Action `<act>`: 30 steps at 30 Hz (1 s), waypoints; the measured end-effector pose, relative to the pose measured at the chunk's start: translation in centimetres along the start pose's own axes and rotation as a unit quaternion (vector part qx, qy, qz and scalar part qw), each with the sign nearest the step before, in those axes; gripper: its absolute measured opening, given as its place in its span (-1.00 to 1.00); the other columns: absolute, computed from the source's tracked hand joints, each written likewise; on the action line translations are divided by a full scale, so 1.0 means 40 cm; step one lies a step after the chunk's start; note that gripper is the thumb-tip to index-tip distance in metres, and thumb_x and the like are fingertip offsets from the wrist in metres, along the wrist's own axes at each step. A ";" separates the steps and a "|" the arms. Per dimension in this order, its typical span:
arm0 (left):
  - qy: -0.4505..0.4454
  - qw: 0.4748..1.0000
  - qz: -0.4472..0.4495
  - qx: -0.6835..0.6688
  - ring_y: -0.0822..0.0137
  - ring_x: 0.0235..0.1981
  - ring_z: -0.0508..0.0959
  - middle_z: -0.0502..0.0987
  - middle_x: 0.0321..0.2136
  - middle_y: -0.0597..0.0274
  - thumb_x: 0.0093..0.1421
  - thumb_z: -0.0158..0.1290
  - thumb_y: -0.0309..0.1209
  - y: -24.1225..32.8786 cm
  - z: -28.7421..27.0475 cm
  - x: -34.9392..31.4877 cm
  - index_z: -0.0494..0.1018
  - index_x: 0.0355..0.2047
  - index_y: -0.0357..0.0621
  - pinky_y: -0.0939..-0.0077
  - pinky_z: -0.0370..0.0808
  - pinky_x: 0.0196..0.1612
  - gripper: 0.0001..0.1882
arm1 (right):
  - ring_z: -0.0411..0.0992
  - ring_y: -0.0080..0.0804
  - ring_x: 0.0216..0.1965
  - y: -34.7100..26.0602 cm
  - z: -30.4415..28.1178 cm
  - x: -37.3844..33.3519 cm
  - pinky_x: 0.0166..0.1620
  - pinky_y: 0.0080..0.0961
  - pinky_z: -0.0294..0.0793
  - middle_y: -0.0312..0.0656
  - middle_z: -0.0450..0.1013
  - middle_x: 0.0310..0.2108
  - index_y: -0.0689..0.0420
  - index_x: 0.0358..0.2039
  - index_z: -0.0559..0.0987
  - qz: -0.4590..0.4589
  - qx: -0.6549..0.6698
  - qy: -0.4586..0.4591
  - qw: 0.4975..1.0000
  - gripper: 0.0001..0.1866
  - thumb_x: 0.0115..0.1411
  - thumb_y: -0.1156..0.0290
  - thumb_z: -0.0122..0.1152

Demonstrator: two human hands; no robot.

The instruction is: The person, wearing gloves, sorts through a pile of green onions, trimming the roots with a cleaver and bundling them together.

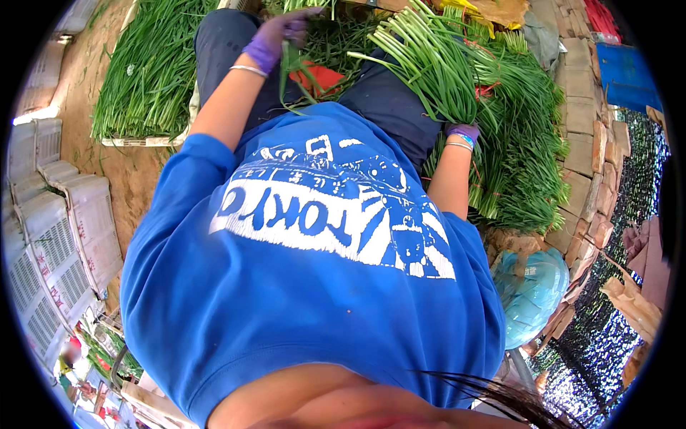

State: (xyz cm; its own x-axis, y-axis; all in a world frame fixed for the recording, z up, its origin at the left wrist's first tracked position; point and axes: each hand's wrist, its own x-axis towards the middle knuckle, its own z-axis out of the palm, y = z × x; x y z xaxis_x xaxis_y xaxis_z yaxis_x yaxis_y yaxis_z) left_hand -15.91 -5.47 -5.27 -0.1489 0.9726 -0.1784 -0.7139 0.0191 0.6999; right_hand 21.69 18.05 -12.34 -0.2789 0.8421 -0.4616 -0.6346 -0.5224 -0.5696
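My right hand (463,131), in a purple glove, grips the leafy end of a loose bunch of garlic chives (421,68). The bunch lies across my right thigh, its pale stem ends fanned out toward the far side. Most of that hand's fingers are hidden under the leaves. My left hand (284,34), also gloved in purple, is above the gap between my knees, its fingers curled with one stretched to the right. A few limp chive leaves (289,64) hang from it. Beneath lie loose leaves and something red (319,79).
A white crate (136,141) heaped with chives (146,79) stands at the left. Tied chive bunches (522,143) are piled at the right, beside a brick edge (580,114). A light-blue plastic bag (532,297) sits near my right elbow. Pale crates (68,229) line the left side.
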 end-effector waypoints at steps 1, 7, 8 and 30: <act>0.038 0.995 0.035 -0.085 0.70 -0.72 0.09 0.08 -0.72 0.60 0.22 -0.21 -0.40 0.013 -0.008 -0.025 0.21 0.06 -0.25 0.83 0.04 -0.67 -0.60 | 0.37 -0.03 -0.15 -0.002 0.001 -0.001 -0.10 -0.09 0.38 0.07 0.35 -0.13 0.24 -0.15 0.43 0.001 -0.001 0.001 1.000 -0.65 0.11 0.35 -0.18; 0.094 0.864 0.070 0.490 0.54 -0.55 0.39 0.51 -0.46 0.44 0.09 0.01 -0.24 -0.054 0.170 0.038 0.55 -0.30 0.03 0.72 0.31 -0.49 -0.78 | 0.36 -0.03 -0.15 -0.008 -0.010 -0.003 -0.09 -0.08 0.37 0.08 0.34 -0.12 0.23 -0.14 0.43 -0.007 0.004 0.005 1.000 -0.64 0.11 0.32 -0.18; 0.038 0.860 -0.018 0.508 0.49 -0.51 0.43 0.52 -0.43 0.37 0.03 0.08 -0.18 -0.080 0.214 0.054 0.53 -0.28 -0.02 0.65 0.36 -0.42 -0.71 | 0.36 -0.03 -0.14 -0.003 0.002 0.002 -0.09 -0.07 0.37 0.08 0.34 -0.12 0.23 -0.14 0.43 0.001 0.002 -0.001 1.000 -0.63 0.11 0.32 -0.18; 0.102 0.905 0.216 0.351 0.30 -0.27 0.47 0.41 -0.14 0.00 0.06 0.07 -0.21 -0.019 0.159 0.117 0.18 0.01 -0.40 0.49 0.39 -0.17 -0.38 | 0.35 0.04 -0.13 -0.058 0.011 -0.011 -0.09 -0.01 0.36 0.05 0.32 -0.07 0.19 -0.08 0.36 -0.053 0.048 -0.043 0.996 -0.59 0.11 0.27 -0.22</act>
State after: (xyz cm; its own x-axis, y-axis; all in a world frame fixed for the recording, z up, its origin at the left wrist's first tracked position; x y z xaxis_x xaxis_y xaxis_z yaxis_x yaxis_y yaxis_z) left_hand -11.70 0.53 -2.24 -0.4840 0.8633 0.1430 0.0415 -0.1406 0.9892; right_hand 22.95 18.95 -10.52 -0.2649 0.9027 -0.3390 -0.7284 -0.4177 -0.5432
